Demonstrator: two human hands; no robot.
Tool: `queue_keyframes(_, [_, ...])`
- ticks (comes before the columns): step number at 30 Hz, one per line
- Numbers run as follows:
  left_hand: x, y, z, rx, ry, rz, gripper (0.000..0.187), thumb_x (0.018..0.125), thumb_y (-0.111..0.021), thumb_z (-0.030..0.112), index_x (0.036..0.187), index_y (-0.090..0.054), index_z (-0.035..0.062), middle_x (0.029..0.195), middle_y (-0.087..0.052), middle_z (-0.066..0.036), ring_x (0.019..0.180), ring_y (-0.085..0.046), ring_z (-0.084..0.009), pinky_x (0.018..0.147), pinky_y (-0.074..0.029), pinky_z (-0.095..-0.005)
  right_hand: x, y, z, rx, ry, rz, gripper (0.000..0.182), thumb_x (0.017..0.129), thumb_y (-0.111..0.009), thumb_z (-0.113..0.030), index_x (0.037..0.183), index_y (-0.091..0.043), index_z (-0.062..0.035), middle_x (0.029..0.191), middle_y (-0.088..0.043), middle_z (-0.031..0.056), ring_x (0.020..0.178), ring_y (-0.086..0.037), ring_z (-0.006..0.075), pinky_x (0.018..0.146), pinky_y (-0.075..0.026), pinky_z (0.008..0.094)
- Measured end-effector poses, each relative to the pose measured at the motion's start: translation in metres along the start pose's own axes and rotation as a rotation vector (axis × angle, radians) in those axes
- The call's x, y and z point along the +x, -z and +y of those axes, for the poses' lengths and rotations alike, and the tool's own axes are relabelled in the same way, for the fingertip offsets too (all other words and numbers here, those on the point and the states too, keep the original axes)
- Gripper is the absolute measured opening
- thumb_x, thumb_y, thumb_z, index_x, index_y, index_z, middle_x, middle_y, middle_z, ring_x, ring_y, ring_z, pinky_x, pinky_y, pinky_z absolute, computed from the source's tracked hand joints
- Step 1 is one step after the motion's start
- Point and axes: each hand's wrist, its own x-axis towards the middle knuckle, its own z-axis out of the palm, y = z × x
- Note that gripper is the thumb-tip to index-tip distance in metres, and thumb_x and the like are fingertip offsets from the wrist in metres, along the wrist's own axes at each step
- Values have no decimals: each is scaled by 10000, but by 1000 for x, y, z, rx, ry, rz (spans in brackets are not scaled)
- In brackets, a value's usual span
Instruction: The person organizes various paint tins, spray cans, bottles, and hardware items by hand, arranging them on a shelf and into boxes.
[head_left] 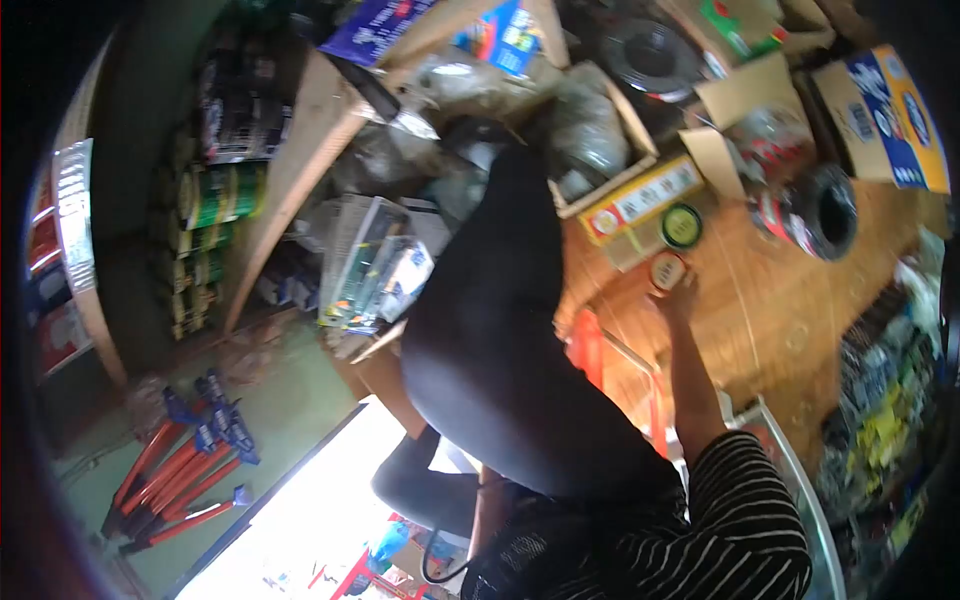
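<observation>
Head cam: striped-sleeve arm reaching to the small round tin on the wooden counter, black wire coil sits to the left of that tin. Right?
Not quite. The head view shows the black wire coil to the right of the small round tin, not the left. The rest holds: the striped-sleeve arm reaches up to that tin on the wooden counter, with the hand at the tin.

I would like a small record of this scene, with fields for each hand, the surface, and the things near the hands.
right hand: right hand reaches onto the wooden counter, touching a small round tin
left hand: not visible; a large black shape hides that side
near the tin: green round tin, yellow labelled box, black wire coil
sleeve: striped
left side: red-handled tools on the floor
</observation>
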Motion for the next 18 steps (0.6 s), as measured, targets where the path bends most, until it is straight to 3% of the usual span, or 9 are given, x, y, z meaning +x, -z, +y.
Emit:
queue_keyframes(1, [0,-2,2,-4,13,-1,291,983,-575,284,1067,-673,23,922,-698,-155,810,-678,-240,699,-534,-389,14,-28,6,-125,-49,53,1340,601,-823,-676,1567,-181,-4,1536,-314,281,1433,-311,404,1169,-320,480])
queue_keyframes(3, [-2,-7,8,-17,44,-7,292,985,-573,284,1073,-671,23,928,-698,-160,820,-679,-245,708,-535,-394,34,-78,27,-110,13,196,1337,612,-849,-632,1599,-150,-63,1573,-311,258,1261,-544,411,1097,-418,510])
queue_keyframes(5, [-2,-13,8,-39,72,-2,294,987,-570,284,1079,-669,23,934,-697,-165,831,-681,-249,718,-537,-400,41,-15,-9,22,-210,-167,1338,639,-832,-631,1605,-101,-63,1562,-317,293,1194,-589,441,1055,-459,523])
queue_keyframes(7, [-1,-19,12,-62,87,8,295,990,-567,284,1085,-667,24,941,-697,-170,842,-682,-253,727,-538,-405,67,-59,16,-178,-61,-182,1335,653,-830,-609,1600,-64,-63,1517,-334,346,1208,-579,442,994,-510,514])
queue_keyframes(10, [5,-28,12,-95,82,14,298,993,-563,285,1094,-665,24,950,-697,-177,857,-684,-260,741,-540,-412,35,-1,-20,-48,-207,-58,1232,672,-821,-571,1565,-144,-57,1410,-408,368,1181,-593,431,910,-544,515])
queue_keyframes(15, [10,-43,14,-186,14,22,302,999,-556,285,1110,-660,24,966,-696,-190,884,-687,-271,765,-544,-425,-47,39,-9,-47,48,56,967,748,-766,-493,1458,-272,-61,1283,-481,313,1092,-617,415,854,-547,503])
queue_keyframes(17, [24,-47,0,-271,-152,56,320,1011,-543,294,1150,-647,26,1005,-690,-228,945,-692,-307,829,-546,-461,-81,69,-12,-34,130,111,862,779,-745,-462,1416,-323,-62,1232,-509,291,1056,-626,409,832,-548,498])
queue_keyframes(18, [55,-62,-47,64,-525,96,284,1019,-521,267,1136,-646,40,967,-683,-210,972,-679,-325,848,-534,-447,-101,89,-16,-30,168,142,810,794,-734,-447,1394,-349,-62,1207,-524,280,1039,-631,405,820,-548,495])
